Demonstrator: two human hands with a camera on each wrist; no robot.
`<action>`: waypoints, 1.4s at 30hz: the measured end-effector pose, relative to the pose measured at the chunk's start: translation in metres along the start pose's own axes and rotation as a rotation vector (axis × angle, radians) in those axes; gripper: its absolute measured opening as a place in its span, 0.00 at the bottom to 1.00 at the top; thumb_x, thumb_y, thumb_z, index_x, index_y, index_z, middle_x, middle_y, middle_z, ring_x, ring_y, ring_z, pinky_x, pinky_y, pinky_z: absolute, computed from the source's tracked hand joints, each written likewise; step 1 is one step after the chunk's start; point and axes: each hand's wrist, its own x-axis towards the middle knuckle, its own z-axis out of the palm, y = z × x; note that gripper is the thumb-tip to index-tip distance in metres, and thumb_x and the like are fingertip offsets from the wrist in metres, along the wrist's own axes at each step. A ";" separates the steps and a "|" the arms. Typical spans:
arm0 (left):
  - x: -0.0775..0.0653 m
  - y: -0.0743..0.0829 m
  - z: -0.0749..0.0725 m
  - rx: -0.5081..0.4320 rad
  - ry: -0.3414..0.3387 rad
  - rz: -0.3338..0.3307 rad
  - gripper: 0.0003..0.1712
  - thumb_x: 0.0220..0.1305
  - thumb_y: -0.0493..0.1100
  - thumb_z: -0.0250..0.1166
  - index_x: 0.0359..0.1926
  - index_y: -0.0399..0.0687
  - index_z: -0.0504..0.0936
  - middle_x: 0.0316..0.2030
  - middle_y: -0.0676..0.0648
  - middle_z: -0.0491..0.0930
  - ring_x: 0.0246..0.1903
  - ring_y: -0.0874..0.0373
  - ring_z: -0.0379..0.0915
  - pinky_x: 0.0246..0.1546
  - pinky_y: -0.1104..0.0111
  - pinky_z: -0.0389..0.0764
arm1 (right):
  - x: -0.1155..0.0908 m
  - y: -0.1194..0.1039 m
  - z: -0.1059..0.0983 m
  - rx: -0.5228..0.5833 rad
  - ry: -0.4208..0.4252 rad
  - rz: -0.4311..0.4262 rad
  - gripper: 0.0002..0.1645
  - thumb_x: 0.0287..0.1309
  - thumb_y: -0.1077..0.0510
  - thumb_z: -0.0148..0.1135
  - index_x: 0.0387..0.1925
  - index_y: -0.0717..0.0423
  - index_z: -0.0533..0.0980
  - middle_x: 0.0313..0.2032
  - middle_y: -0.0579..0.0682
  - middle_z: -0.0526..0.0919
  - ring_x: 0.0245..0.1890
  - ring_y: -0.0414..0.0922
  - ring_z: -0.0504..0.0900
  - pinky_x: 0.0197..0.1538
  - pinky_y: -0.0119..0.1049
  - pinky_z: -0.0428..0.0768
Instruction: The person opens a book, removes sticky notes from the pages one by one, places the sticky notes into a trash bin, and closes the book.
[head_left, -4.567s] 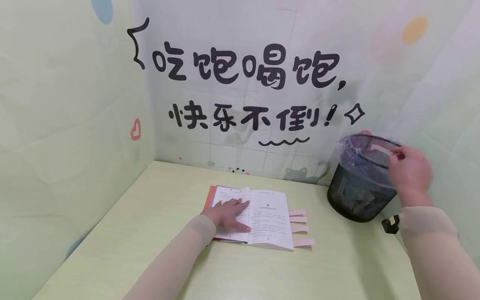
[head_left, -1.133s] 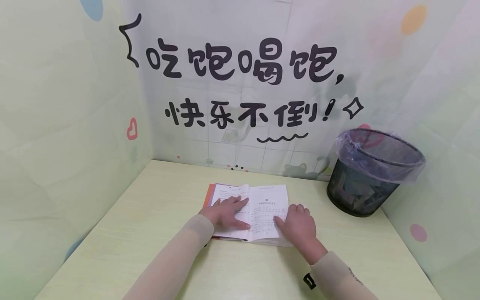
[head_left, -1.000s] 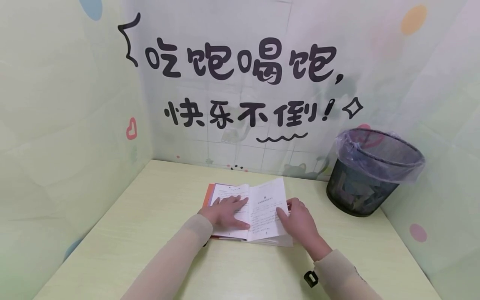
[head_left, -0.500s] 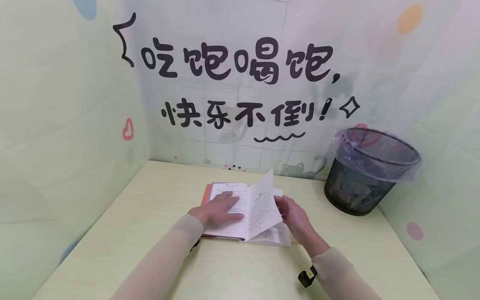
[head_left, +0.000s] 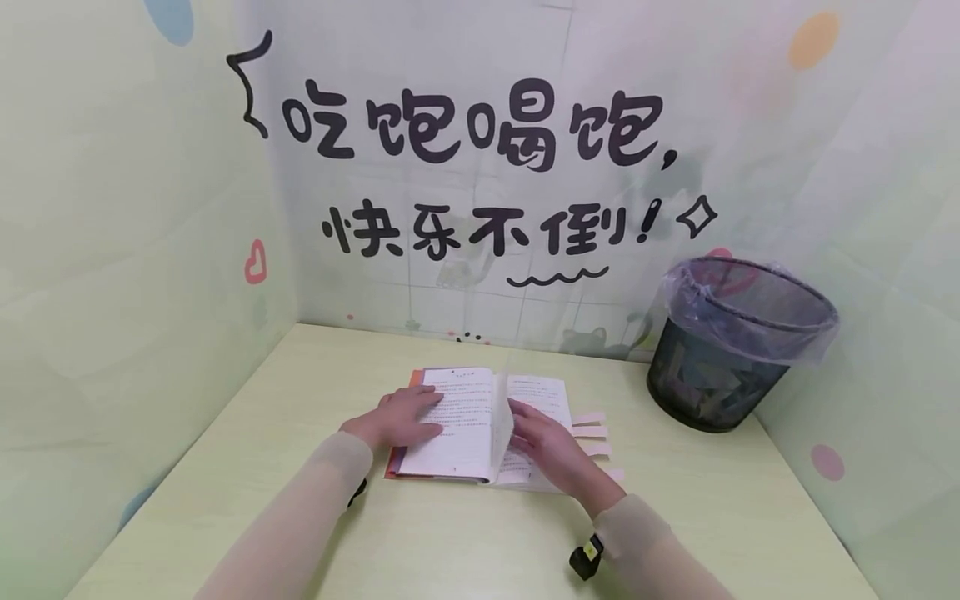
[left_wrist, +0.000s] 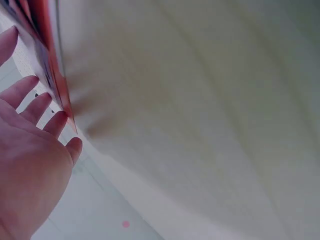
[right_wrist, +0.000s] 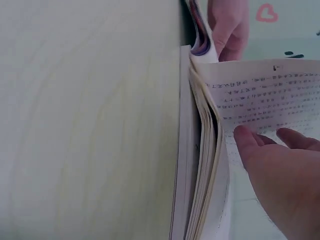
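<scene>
An open book [head_left: 453, 437] with an orange cover edge lies on the table. One page [head_left: 501, 425] stands nearly upright at the spine, and its print shows in the right wrist view. My right hand [head_left: 551, 446] reaches over the right-hand pages, its extended fingers against that raised page. My left hand [head_left: 401, 417] rests on the outer part of the left page with fingers spread. Seen from the left wrist, the left hand [left_wrist: 32, 155] has its fingertips along the book's edge. Several pink paper strips [head_left: 592, 431] stick out from the book's right side.
A black mesh wastebasket [head_left: 720, 383] with a clear plastic liner stands at the back right, paper scraps inside. Printed fabric walls [head_left: 480, 50] bound the pale wooden table [head_left: 465, 542] at the back and on both sides.
Earlier my right hand held a pink strip at the wastebasket; its fingers now carry no strip. At the book, it has swung the page up and leftward. My left hand has slid left.
</scene>
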 end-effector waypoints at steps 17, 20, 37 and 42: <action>0.004 -0.011 -0.020 -0.118 0.033 -0.035 0.21 0.72 0.37 0.55 0.64 0.47 0.75 0.55 0.49 0.76 0.53 0.52 0.67 0.63 0.47 0.65 | -0.003 0.009 0.039 -1.225 -0.156 0.019 0.43 0.64 0.44 0.61 0.75 0.52 0.58 0.74 0.55 0.46 0.72 0.50 0.43 0.70 0.54 0.53; 0.005 -0.010 -0.025 -0.128 0.075 -0.029 0.23 0.70 0.31 0.52 0.65 0.39 0.72 0.56 0.43 0.74 0.56 0.49 0.66 0.63 0.48 0.65 | -0.001 0.010 0.042 -1.297 -0.159 0.021 0.45 0.61 0.44 0.63 0.74 0.52 0.59 0.74 0.55 0.48 0.72 0.51 0.44 0.71 0.54 0.53; 0.016 0.065 -0.017 -0.102 -0.158 0.154 0.50 0.55 0.47 0.69 0.76 0.55 0.56 0.74 0.49 0.48 0.71 0.50 0.39 0.70 0.48 0.48 | 0.003 0.010 0.050 -1.421 -0.155 0.051 0.44 0.56 0.47 0.61 0.74 0.51 0.61 0.73 0.54 0.53 0.71 0.53 0.48 0.67 0.61 0.58; 0.019 0.072 -0.015 -0.125 -0.221 0.090 0.40 0.65 0.49 0.56 0.77 0.55 0.55 0.74 0.51 0.49 0.71 0.55 0.39 0.71 0.52 0.47 | 0.002 0.009 0.049 -1.423 -0.163 0.025 0.43 0.55 0.49 0.61 0.72 0.54 0.63 0.73 0.52 0.53 0.71 0.52 0.48 0.67 0.58 0.59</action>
